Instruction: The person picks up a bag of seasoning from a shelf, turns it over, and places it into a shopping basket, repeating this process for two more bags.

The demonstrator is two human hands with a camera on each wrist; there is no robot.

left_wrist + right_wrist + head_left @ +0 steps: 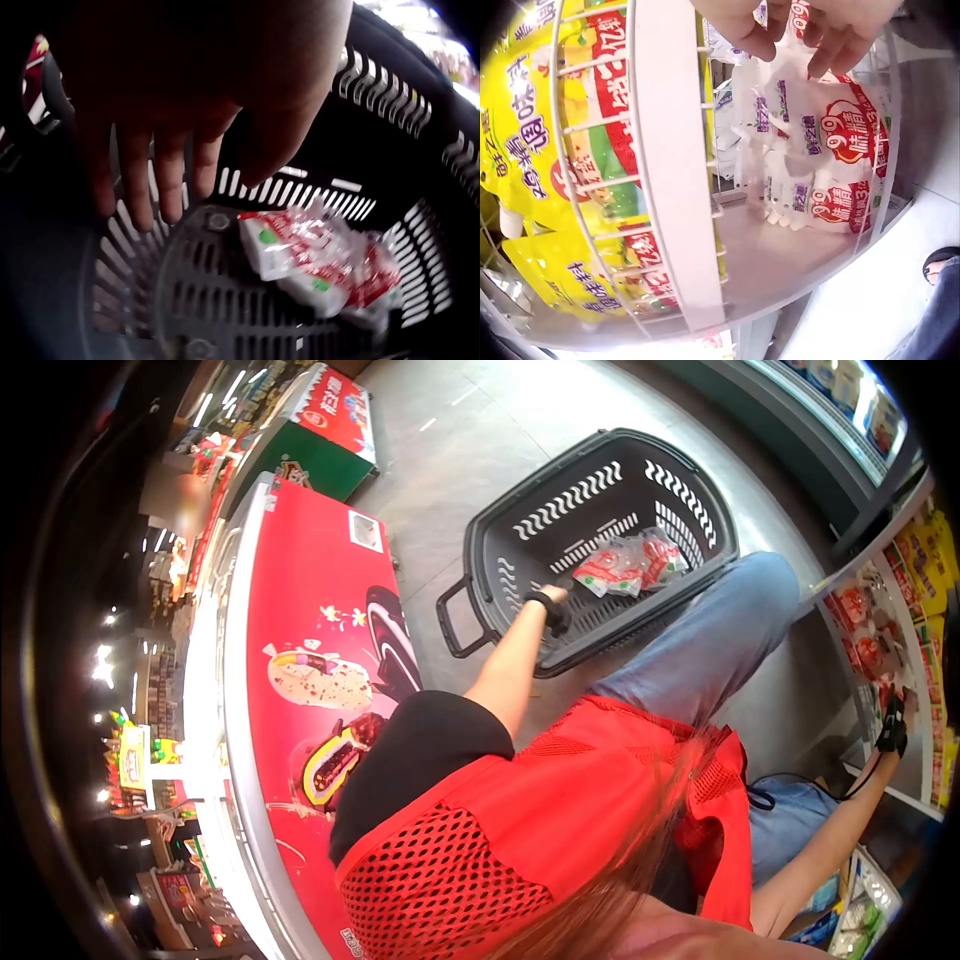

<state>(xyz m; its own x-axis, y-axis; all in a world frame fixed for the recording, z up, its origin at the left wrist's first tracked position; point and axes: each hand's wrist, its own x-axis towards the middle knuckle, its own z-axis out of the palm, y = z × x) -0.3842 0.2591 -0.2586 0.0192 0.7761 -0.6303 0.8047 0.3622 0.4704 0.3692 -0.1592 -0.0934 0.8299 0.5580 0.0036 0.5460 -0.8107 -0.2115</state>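
Two or three red-and-white packets (632,565) already lie in the basket (520,480) on the floor; more white packets (832,157) wait on the wire shelf (667,150), so the picking looks partly done. The left hand (195,90) hovers over the basket's near rim, fingers (171,180) spread and straight, holding nothing. The right hand (810,26) reaches to the shelf, fingertips seemingly pinching the top of a white packet, though the grip is cropped. Yellow bags (525,135) fill the neighbouring compartment.

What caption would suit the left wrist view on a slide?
Open left hand hovers over a dark basket holding red-and-white packets.
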